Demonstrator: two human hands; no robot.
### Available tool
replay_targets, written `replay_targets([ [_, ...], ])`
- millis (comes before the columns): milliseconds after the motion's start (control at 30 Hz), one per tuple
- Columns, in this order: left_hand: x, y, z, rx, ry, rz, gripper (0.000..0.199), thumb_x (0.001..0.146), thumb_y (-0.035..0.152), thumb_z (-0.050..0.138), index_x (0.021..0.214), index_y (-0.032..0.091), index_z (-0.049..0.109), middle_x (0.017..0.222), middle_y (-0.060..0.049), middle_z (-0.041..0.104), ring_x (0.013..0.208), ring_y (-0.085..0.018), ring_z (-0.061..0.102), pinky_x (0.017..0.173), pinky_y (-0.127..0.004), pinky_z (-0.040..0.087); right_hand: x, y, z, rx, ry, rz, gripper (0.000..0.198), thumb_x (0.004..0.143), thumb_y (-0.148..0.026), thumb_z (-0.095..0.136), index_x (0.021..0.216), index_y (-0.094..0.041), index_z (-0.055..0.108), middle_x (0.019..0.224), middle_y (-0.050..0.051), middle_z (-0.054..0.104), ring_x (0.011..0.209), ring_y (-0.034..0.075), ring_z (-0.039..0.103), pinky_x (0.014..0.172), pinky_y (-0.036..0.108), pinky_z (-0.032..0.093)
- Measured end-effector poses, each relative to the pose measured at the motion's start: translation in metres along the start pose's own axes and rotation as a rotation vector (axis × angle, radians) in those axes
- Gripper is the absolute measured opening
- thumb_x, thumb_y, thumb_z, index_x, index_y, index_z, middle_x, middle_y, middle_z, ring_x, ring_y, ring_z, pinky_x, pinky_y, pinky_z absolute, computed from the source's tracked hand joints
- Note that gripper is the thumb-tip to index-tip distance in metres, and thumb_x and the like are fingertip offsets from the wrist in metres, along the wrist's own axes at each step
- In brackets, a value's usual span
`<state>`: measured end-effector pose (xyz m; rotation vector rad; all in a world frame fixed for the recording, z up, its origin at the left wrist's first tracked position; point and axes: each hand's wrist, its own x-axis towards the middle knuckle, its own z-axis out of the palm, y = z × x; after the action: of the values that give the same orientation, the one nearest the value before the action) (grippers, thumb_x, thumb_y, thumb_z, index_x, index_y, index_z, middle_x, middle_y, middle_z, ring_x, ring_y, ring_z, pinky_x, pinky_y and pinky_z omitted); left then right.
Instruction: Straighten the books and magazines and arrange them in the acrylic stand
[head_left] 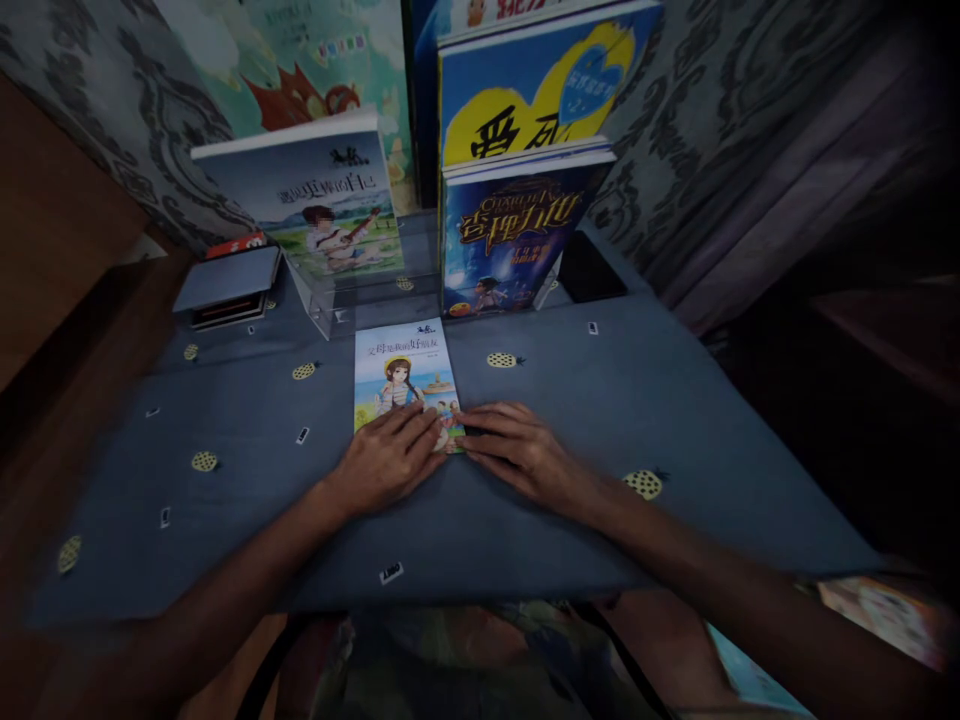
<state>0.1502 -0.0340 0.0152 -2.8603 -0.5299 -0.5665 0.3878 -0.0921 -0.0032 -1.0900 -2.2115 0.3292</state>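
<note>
Patterned wall covering (pixel 712 130) rises behind a worktop (pixel 525 560) dressed in blue-grey cloth with pineapple prints; read that worktop as a clock face, with twelve at its far edge. From the head camera, the only view, a thin book (pixel 405 378) lies flat near the dial's centre, cover up, its top edge toward twelve. Beyond it, a larger book (pixel 341 200) is propped in a clear stand (pixel 321 306) at eleven, a dark blue book (pixel 517 235) stands upright near one, and a small stack of books (pixel 229 278) sits at ten.

The left hand (pixel 394 450) rests over the thin book's lower part, around seven of its cover, grip laid flat with fingers close together. The right hand (pixel 517 447) reaches in from four, fingertips at the book's lower right edge; whether that grip pinches the edge, I cannot tell.

The step in hand looks like steadying the book. Opening it would call for lifting the left hand off the cover while the right fingertips catch the edge at three.
</note>
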Motion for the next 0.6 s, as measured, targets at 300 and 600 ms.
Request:
replay_targets([
  [300,0.0,-0.001,-0.006,-0.171,-0.054,-0.106,0.035,0.103,0.032,0.046,0.129,0.014,0.061,0.13,-0.01,0.069,0.124,-0.023,0.062,0.106,-0.04,0.051,0.003,-0.002,0.0,-0.092,0.015,-0.052,0.029,0.102,-0.029,0.05,0.119,-0.022,0.071,0.122,0.011,0.073,0.115,0.025,0.066,0.099,0.048,0.053],
  [600,-0.01,-0.067,0.023,-0.181,-0.067,-0.492,0.048,0.103,0.039,0.042,0.145,0.016,0.047,0.154,-0.018,0.046,0.147,-0.028,0.038,0.117,-0.053,0.037,0.024,0.014,0.011,-0.077,0.007,0.103,0.038,0.1,-0.032,0.052,0.134,-0.02,0.062,0.14,0.014,0.063,0.129,0.027,0.059,0.107,0.049,0.052],
])
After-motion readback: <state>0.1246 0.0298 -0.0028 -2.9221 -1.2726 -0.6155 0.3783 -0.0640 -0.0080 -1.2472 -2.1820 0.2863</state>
